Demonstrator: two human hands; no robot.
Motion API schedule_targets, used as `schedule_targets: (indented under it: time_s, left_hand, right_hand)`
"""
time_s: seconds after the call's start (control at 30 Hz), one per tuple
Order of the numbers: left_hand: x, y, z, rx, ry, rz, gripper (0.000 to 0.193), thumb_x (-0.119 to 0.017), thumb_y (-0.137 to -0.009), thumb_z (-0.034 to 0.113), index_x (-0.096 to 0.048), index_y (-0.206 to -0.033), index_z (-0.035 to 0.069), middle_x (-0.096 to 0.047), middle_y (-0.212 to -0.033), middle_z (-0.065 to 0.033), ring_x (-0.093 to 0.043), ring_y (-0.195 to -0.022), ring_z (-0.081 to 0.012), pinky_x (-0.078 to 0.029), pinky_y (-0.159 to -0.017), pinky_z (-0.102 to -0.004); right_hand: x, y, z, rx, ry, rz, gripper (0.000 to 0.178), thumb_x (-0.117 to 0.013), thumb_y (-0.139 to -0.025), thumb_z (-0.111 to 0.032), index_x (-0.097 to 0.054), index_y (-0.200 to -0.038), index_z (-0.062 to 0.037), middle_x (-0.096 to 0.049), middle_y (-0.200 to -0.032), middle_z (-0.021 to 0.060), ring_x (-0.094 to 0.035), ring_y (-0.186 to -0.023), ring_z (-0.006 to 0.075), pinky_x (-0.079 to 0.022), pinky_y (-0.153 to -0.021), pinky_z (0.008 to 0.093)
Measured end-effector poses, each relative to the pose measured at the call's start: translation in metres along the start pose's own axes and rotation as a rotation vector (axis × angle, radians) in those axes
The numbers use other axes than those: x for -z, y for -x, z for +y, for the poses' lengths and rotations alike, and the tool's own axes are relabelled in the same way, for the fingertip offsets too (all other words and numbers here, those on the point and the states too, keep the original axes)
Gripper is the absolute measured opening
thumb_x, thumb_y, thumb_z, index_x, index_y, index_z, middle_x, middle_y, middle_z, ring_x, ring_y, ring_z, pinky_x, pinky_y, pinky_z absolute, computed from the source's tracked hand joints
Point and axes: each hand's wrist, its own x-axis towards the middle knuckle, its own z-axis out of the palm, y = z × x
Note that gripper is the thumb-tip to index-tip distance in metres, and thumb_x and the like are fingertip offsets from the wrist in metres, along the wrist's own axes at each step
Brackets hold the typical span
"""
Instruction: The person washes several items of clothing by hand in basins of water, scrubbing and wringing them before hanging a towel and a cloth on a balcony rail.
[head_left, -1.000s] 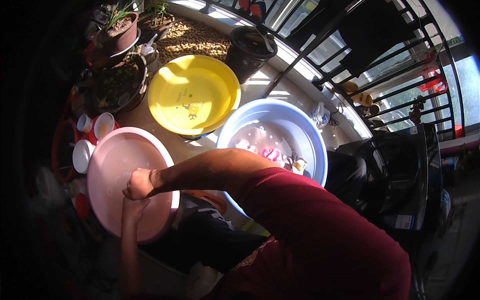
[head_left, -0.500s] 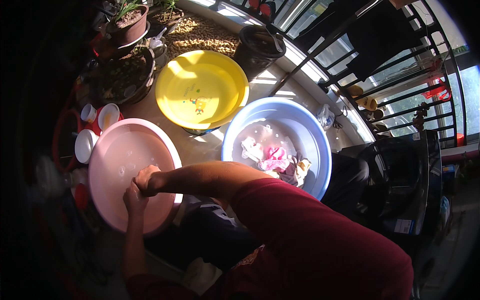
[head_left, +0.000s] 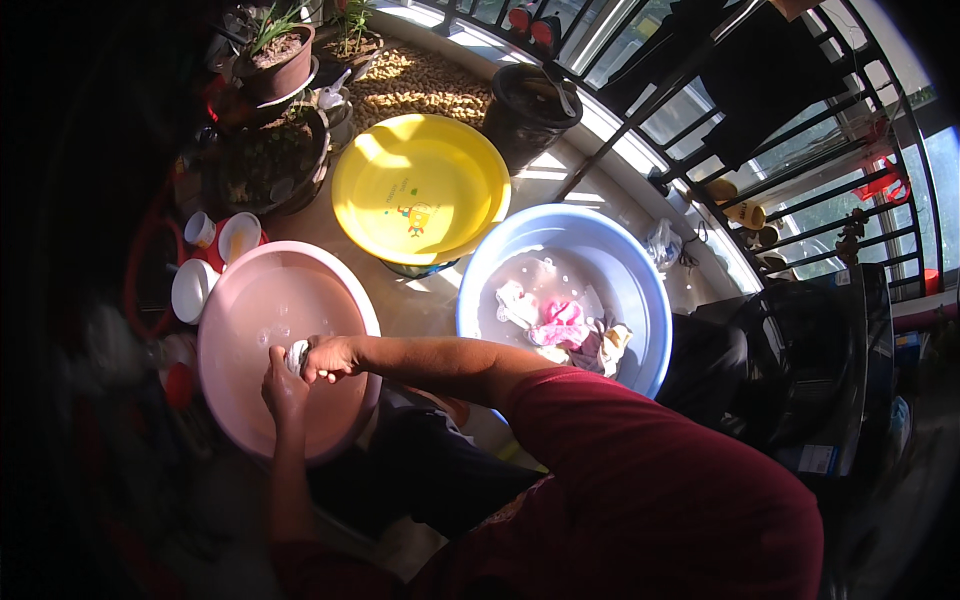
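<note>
Over the pink basin [head_left: 240, 290], which holds cloudy water with a few bubbles, my two hands are close together. Between them shows a small bunched white cloth [head_left: 297, 357]. My left hand [head_left: 285, 385] is closed round its near side, and my right hand [head_left: 333, 358] grips it from the right, fingers curled. Most of the cloth is hidden in the fists. To the right stands a blue basin [head_left: 655, 300] with soapy water and several wet pieces of laundry, among them a pink cloth [head_left: 560, 325] and a white one [head_left: 516, 303].
A yellow basin [head_left: 440, 160] stands beyond, between the other two. White cups [head_left: 194, 290] crowd the pink basin's left side. Potted plants [head_left: 275, 65] and a dark bucket [head_left: 530, 115] are at the back. Window bars [head_left: 770, 190] run along the right.
My hands have drawn slightly apart, and white cloth now shows between them. The right hand has shifted right. The whole view has moved a little.
</note>
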Motion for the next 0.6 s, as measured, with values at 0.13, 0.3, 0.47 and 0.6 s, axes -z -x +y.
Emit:
schedule_targets:
  time_s: [0.13, 0.3, 0.47, 0.6]
  left_hand:
    - [0.023, 0.000, 0.011, 0.119, 0.222, -0.024, 0.046, -0.071, -0.067, 0.015, -0.041, -0.101, 0.005, -0.056, -0.097, -0.0197, -0.054, -0.094, -0.0382, -0.044, -0.077, -0.0434]
    - [0.057, -0.013, 0.039, -0.078, 0.282, -0.065, 0.055, -0.072, -0.063, 0.009, -0.040, -0.108, 0.005, -0.048, -0.109, -0.0172, -0.049, -0.102, -0.0344, -0.042, -0.083, -0.0408]
    - [0.087, -0.019, 0.060, -0.102, 0.546, -0.157, 0.051, -0.073, -0.065, 0.010, -0.042, -0.106, 0.007, -0.047, -0.096, -0.0073, -0.051, -0.084, -0.0188, -0.044, -0.066, -0.0302]
    - [0.109, -0.013, 0.087, -0.021, 0.771, -0.233, 0.044, -0.070, -0.071, 0.009, -0.042, -0.106, 0.008, -0.046, -0.097, -0.0044, -0.052, -0.074, -0.0123, -0.041, -0.051, -0.0227]
  right_hand:
    - [-0.007, 0.033, -0.036, 0.100, -0.413, 0.064, 0.040, -0.072, -0.070, -0.018, -0.048, -0.101, -0.0099, -0.052, -0.067, 0.0028, -0.049, -0.048, 0.0130, -0.043, -0.044, 0.0274]
    - [-0.011, 0.064, -0.069, 0.164, -0.347, 0.257, 0.041, -0.071, -0.074, -0.029, -0.049, -0.102, -0.0079, -0.054, -0.070, 0.0047, -0.052, -0.050, 0.0152, -0.045, -0.042, 0.0295]
    - [0.003, 0.078, -0.091, 0.326, -0.382, 0.259, 0.029, -0.062, -0.069, 0.000, -0.048, -0.090, -0.0141, -0.051, -0.065, 0.0025, -0.047, -0.048, 0.0155, -0.035, -0.037, 0.0269]
    - [-0.002, 0.132, -0.099, 0.520, -0.405, 0.384, 0.042, -0.053, -0.072, 0.005, -0.048, -0.109, -0.0134, -0.055, -0.083, 0.0074, -0.055, -0.074, 0.0183, -0.046, -0.059, 0.0296]
